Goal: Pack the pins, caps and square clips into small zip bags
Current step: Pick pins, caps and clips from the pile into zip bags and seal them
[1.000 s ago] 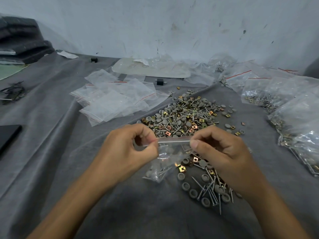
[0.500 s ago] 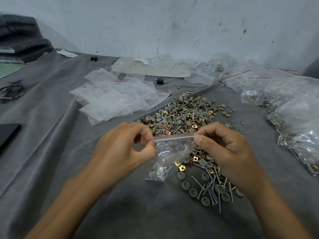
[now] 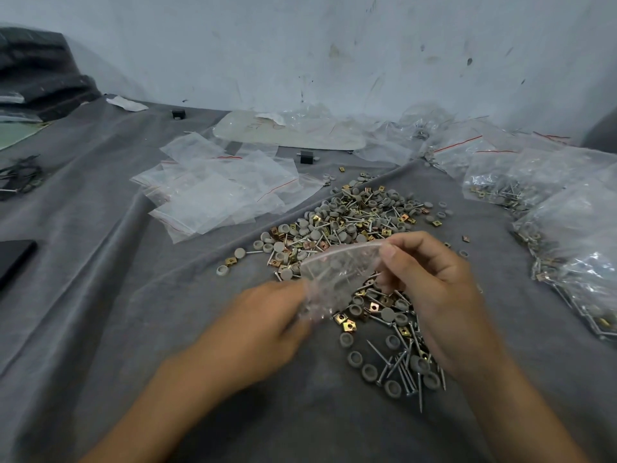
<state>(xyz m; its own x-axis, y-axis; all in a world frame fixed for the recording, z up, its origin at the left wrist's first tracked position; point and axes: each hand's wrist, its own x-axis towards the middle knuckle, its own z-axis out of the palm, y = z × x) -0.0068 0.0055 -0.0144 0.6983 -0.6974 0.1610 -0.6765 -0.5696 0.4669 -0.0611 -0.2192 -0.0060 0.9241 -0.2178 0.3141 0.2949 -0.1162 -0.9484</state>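
the right hand (image 3: 430,289) pinches the zip bag (image 3: 337,272) at its top corner, likely to retain contents; the left hand (image 3: 263,319) meets its bottom, grip too blurred to tell.

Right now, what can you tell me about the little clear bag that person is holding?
The small zip bag is clear, crinkled plastic with a zip strip along its top edge. It hangs tilted above the loose parts on the grey cloth. The right hand pinches its upper corner; the left hand, blurred, grips its lower end. Contents too blurred to tell.
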